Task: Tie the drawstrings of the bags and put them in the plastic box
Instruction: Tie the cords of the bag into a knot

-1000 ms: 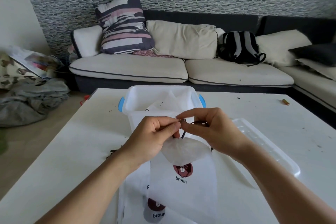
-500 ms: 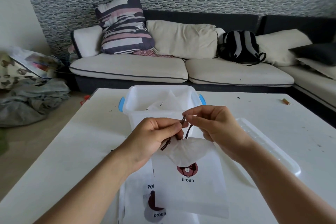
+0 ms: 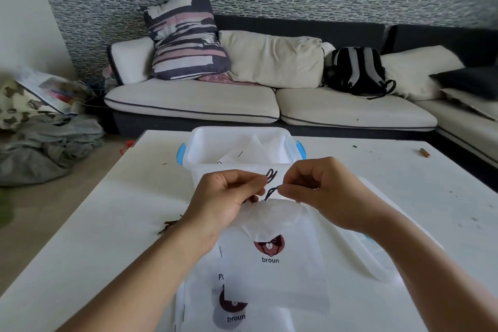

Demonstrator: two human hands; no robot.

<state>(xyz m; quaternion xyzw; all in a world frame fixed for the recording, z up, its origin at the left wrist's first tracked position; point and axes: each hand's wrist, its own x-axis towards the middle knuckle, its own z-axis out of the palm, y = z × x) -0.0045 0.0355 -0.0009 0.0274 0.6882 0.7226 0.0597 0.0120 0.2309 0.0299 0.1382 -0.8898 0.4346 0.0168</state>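
A person's two bare forearms reach forward over a white table [image 3: 80, 224], seen from a camera on the head. Between the hands hangs a white drawstring bag [image 3: 275, 264] printed with a dark red bear face and the word "broun". Its gathered mouth is lifted just in front of a clear plastic box [image 3: 237, 143] with blue handles, and its lower edge hangs over more white bags [image 3: 234, 315] with the same print, which lie flat on the table at the near edge.

The left hand [image 3: 226, 202] has its fingers curled in, thumb and forefinger pinching a loop of the dark drawstring [image 3: 270, 183] that sticks up just beside the box's near wall. The right hand [image 3: 323, 191] is also curled, its fingertips pinching another stretch of the same string just above the bag's mouth. The two hands are close together, nearly touching.

Inside the box lies at least one white bag. To the right of the box, touching the table, lies a clear lid [image 3: 377, 250], partly hidden by the right forearm. Beyond the box stands a sofa [image 3: 194, 102] with pale cushions, a striped pillow [image 3: 186, 40] and a black backpack [image 3: 355, 70]. A small brown object [image 3: 425, 153] lies on the table far to the box's right.
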